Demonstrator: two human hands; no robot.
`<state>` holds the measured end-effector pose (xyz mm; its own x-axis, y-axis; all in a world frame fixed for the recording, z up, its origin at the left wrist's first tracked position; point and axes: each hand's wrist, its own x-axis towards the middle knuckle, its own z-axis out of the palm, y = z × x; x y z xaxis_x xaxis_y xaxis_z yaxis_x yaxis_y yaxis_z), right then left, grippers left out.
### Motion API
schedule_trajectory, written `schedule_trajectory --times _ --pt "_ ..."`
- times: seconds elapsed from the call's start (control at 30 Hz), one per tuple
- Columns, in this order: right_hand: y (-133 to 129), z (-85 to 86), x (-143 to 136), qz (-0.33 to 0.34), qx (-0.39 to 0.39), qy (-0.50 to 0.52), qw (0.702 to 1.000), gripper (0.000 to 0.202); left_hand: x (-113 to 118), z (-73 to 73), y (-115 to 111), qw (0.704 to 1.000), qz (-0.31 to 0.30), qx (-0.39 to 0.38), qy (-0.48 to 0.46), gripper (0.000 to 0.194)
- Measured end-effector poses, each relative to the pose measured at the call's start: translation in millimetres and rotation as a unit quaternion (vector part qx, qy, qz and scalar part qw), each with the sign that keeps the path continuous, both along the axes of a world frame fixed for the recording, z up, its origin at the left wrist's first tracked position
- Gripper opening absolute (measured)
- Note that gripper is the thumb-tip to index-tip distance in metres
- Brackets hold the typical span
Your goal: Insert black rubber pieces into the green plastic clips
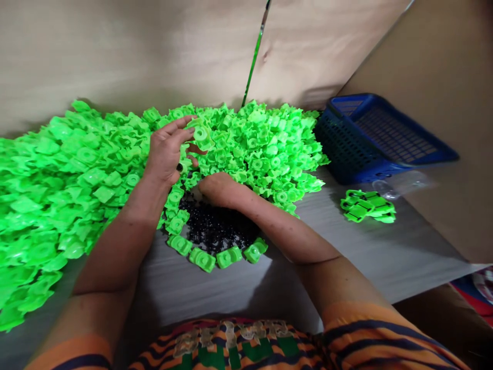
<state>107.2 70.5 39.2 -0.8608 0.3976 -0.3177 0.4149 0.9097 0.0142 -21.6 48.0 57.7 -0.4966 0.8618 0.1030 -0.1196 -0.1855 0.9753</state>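
My left hand [168, 146] is closed on a bright green plastic piece [202, 134] with a round raised ring, held up in front of the heap. Lower and to the right, my right hand [220, 189] rests at the upper edge of a pile of small black parts [219, 223]. Its fingers curl down out of sight, so whatever they pinch is hidden. Several green pieces, among them one at the front [202, 259], form a curved row around the black parts.
A large heap of green pieces [77, 169] spreads along the back and left of the grey table [165, 293], against a wooden wall. At right stand a blue plastic basket [346, 149] and a small stack of green pieces with black parts [367, 205].
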Motion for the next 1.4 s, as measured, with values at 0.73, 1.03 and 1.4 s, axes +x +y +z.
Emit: schedule_trajectory --times 0.73,1.03,1.4 --pt "65 8.3 35 -0.095 -0.152 0.619 0.765 0.014 6 -15.2 2 0.993 -0.065 0.028 0.094 0.048" --pt "57 3.6 28 -0.070 -0.106 0.642 0.756 0.018 11 -15.0 1 0.993 -0.066 0.007 0.100 0.051" --pt "52 2.7 26 -0.049 -0.041 0.628 0.776 0.020 10 -14.5 1 0.993 -0.060 0.018 0.097 0.044"
